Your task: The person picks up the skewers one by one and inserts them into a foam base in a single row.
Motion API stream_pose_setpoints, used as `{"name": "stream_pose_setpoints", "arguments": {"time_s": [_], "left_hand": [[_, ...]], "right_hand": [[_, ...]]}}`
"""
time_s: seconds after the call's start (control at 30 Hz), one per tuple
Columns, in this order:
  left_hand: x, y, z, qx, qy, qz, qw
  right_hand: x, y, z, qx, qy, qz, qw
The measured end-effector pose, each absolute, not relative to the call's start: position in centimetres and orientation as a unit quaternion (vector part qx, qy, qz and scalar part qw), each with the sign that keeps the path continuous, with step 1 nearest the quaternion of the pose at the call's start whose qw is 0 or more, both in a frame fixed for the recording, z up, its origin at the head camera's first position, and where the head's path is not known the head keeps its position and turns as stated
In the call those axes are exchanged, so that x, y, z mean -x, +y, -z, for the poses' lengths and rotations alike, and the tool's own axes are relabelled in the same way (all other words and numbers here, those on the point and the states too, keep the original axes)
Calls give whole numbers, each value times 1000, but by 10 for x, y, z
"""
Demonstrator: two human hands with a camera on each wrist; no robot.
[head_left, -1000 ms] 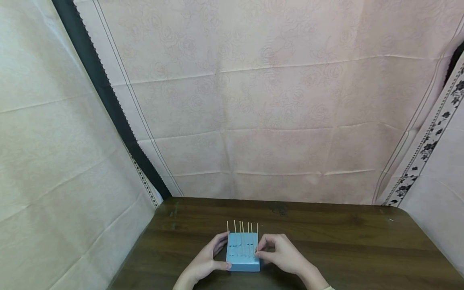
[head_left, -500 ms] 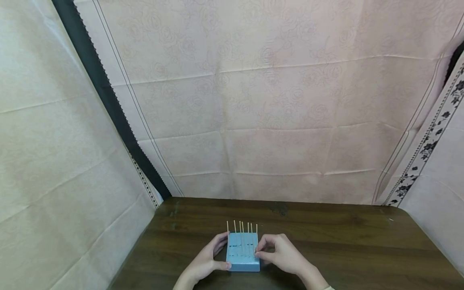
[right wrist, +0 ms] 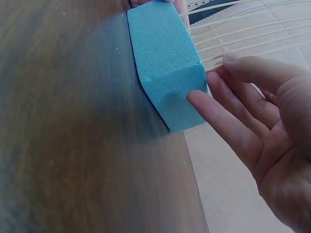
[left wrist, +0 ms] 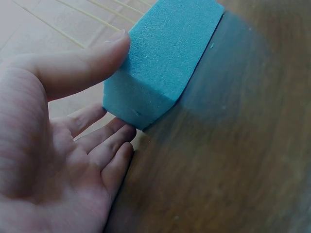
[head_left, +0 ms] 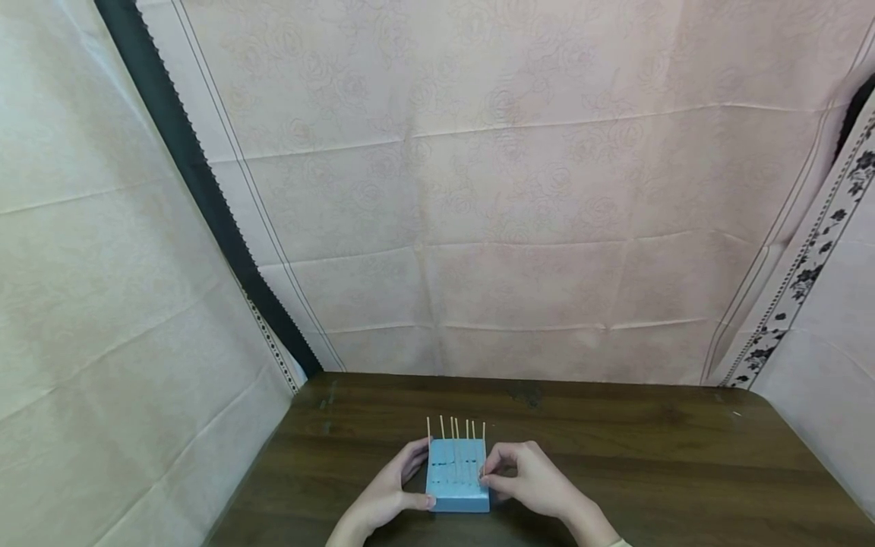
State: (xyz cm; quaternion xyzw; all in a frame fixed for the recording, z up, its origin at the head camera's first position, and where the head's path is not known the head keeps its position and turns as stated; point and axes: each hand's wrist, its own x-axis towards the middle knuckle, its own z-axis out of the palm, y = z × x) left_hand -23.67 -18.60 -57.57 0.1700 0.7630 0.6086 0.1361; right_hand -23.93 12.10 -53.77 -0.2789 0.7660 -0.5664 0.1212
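Observation:
A light blue foam block (head_left: 459,504) lies on the table with several thin wooden sticks (head_left: 442,428) standing upright in its top. Rows of small holes or marks show on that face. My left hand (head_left: 393,486) holds the block's left side, its thumb on the near corner; in the left wrist view the thumb of the left hand (left wrist: 63,150) lies along the block's edge (left wrist: 170,48). At the right edge my right hand (head_left: 536,479) pinches a stick (head_left: 484,431) low, close to the foam. The right wrist view shows a fingertip of the right hand (right wrist: 262,116) touching the block's end (right wrist: 175,102).
The dark brown wooden table (head_left: 615,448) extends around the block. A pale patterned cloth (head_left: 533,228) hangs behind its far edge, with more cloth (head_left: 102,304) at the left and right sides.
The pinched stick's top has shifted slightly left and down since one second ago. Both hands and the block stay nearly in place.

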Motion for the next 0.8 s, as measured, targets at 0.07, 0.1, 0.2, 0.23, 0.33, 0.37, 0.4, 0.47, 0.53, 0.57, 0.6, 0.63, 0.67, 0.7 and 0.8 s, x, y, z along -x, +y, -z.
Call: {"name": "stream_pose_setpoints", "arguments": {"time_s": [0.07, 0.1, 0.2, 0.23, 0.33, 0.37, 0.4, 0.47, 0.53, 0.57, 0.6, 0.63, 0.67, 0.7, 0.8], "left_hand": [[237, -186, 576, -170, 763, -609, 136], [237, -186, 576, -169, 763, -609, 136], [237, -185, 576, -169, 763, -608, 136], [237, -185, 576, -169, 764, -608, 136], [237, -185, 576, -169, 764, -608, 135], [237, -185, 576, -169, 764, -608, 135], [237, -185, 576, -167, 764, -608, 136], [237, -186, 576, -166, 765, -608, 135], [237, -186, 576, -164, 765, -608, 137], [237, -186, 576, -163, 765, -607, 138], [237, -187, 576, -162, 767, -605, 139], [237, -188, 577, -161, 768, -603, 141], [237, -188, 578, -161, 770, -601, 143], [237, -189, 578, -161, 771, -599, 146], [238, -190, 578, -174, 771, -594, 154]], "right_hand": [[239, 121, 537, 280, 768, 564, 119], [240, 121, 537, 281, 769, 563, 118], [240, 122, 537, 289, 772, 555, 110], [240, 123, 538, 293, 774, 551, 106], [241, 124, 539, 309, 772, 547, 97], [241, 124, 540, 311, 771, 548, 96], [242, 124, 541, 313, 769, 548, 96], [243, 125, 542, 314, 765, 554, 99], [243, 125, 542, 314, 764, 554, 100], [243, 126, 542, 315, 766, 552, 99], [243, 126, 541, 317, 768, 548, 95], [243, 127, 541, 320, 770, 545, 90], [243, 129, 540, 323, 773, 540, 83], [244, 131, 539, 326, 776, 534, 75], [244, 142, 537, 326, 783, 528, 49]]}}
